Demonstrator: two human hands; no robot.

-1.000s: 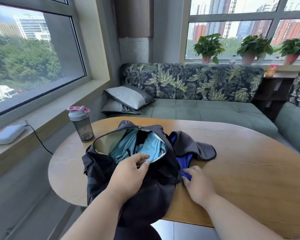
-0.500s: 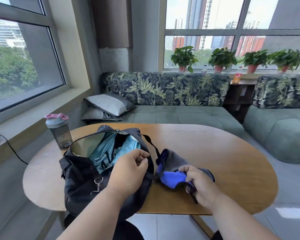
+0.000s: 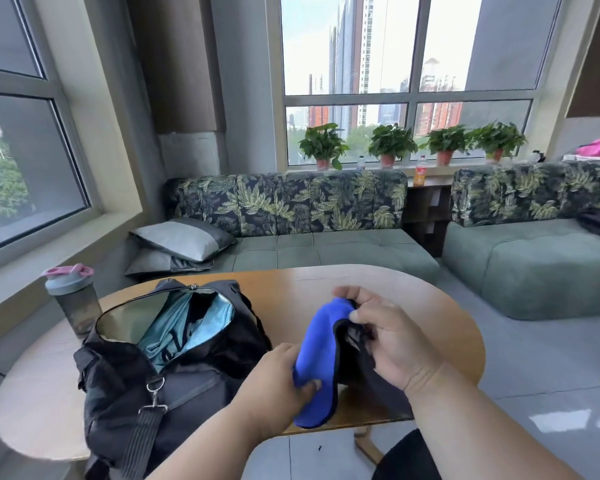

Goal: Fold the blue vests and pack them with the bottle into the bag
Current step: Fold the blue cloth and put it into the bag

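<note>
Head view: my left hand (image 3: 274, 379) pinches the blue vest's (image 3: 317, 362) lower end, my right hand (image 3: 388, 336) grips its top. Vest at lower centre, long axis running upper right to lower left. Open bag (image 3: 125, 382) lower left, bottle (image 3: 71, 301) far left.

My spot: high-rise lounge corner. Leaf-print sofas (image 3: 291, 202), oval wood table (image 3: 413, 306) before me, potted plants (image 3: 392, 143) on sill, towers beyond windows (image 3: 347, 64).
</note>
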